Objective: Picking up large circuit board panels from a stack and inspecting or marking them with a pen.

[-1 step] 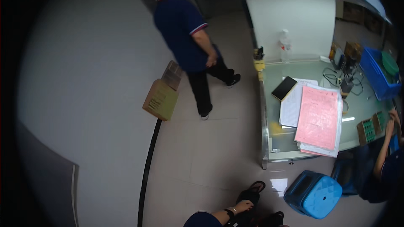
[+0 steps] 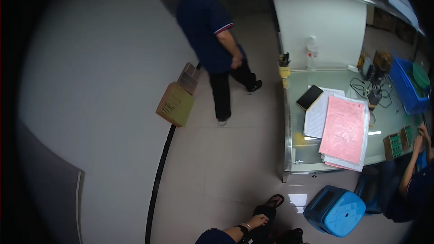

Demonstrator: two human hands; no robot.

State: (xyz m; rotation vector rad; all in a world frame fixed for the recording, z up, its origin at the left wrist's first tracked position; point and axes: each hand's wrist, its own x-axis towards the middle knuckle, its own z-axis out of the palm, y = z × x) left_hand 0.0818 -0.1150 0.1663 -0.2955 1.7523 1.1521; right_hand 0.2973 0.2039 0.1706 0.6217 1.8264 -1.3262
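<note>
Little change between the two frames I have. My whole view has turned slightly clockwise: the top of the scene sits farther right, and the bottom a touch farther left. Counter [image 2: 333, 78], phone [image 2: 309, 97] and pink sheet [image 2: 342, 129] keep their places relative to one another. The standing person [image 2: 207, 34] appears farther right, legs apart, shoes about where they were relative to the box [image 2: 176, 105]; I put most of that down to my turn.

Left hand [image 2: 257, 220] low in view, over the dark trouser leg, nudged left along with the floor around it. Its fingers [image 2: 264, 219] look loosely curled; I cannot tell whether the tips meet or close on anything. Right hand out of my view, so its fingers I cannot tell.

Stool [image 2: 340, 212]: blue, on the floor to the right of the left hand, well apart from it, just off the near edge of the counter. It stands upright, seat facing up, legs down; the seat leans toward lower right in my lens. Seat near square, so I read no long axis across it. A seated co-worker's arm [image 2: 410, 165] reaches up toward the counter at far right.
</note>
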